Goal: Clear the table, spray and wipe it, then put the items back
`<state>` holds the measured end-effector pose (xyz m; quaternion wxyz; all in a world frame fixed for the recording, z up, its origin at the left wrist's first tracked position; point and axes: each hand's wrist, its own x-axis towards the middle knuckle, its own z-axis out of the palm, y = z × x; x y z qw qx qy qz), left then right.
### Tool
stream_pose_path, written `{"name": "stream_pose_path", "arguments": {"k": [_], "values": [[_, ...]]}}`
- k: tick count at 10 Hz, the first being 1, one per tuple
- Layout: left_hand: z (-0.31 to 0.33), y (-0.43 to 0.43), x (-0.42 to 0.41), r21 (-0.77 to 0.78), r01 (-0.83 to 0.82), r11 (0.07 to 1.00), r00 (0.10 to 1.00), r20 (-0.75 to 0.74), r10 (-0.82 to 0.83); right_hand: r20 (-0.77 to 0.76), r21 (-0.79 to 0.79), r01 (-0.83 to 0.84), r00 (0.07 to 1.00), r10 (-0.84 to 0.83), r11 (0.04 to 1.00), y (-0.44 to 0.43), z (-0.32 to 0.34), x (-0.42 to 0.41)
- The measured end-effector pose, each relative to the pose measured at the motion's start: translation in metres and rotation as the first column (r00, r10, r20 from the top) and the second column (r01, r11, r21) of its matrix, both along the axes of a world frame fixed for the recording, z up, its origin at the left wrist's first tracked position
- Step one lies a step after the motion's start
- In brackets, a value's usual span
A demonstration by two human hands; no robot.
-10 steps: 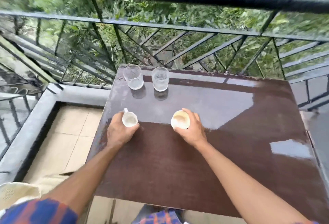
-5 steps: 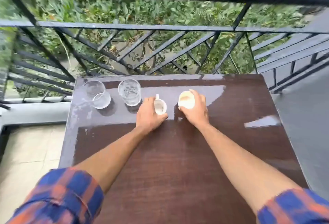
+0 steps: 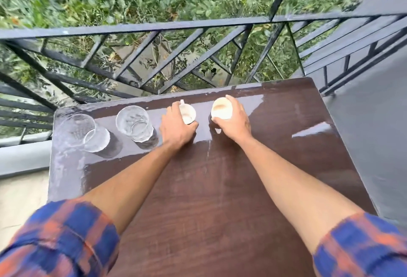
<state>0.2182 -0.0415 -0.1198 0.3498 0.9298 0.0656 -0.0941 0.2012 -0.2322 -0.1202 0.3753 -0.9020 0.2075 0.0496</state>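
Note:
On the dark brown table (image 3: 198, 188), near its far edge, my left hand (image 3: 175, 128) grips a small white cup with a handle (image 3: 187, 114). Just to its right, my right hand (image 3: 234, 120) wraps around a second white cup (image 3: 221, 110) with a brownish stain inside. Both cups rest on the tabletop. To the left of them stand two clear empty glasses, one at the far left corner (image 3: 84, 132) and one (image 3: 136, 123) beside my left hand.
A black metal railing (image 3: 154, 28) runs just behind the table's far edge, with green foliage below. A grey ledge (image 3: 22, 158) and tiled floor lie to the left, a grey wall (image 3: 374, 133) to the right. Wet sheen covers the far part of the table.
Both hands have slid the two cups away from me toward the far edge, lining them up to the right of the two glasses. The view has shifted left to right.

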Motion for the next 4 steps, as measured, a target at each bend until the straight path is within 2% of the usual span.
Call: {"name": "stream_pose_path", "arguments": {"k": [2,3,4], "values": [[-0.004,0.0,0.001,0.009,0.005,1.0,1.0,-0.018,-0.005,0.048,0.047,-0.058,0.997,0.056,0.997,-0.01,-0.007,-0.015],[0.0,0.002,-0.008,-0.067,-0.016,0.998,1.0,0.006,0.017,0.043,0.052,-0.004,0.999,0.001,0.999,-0.012,-0.005,-0.032],[-0.002,0.012,-0.031,-0.15,-0.072,0.986,0.992,0.094,0.087,0.025,-0.017,0.014,1.0,-0.014,1.0,-0.017,-0.008,-0.062]]}}
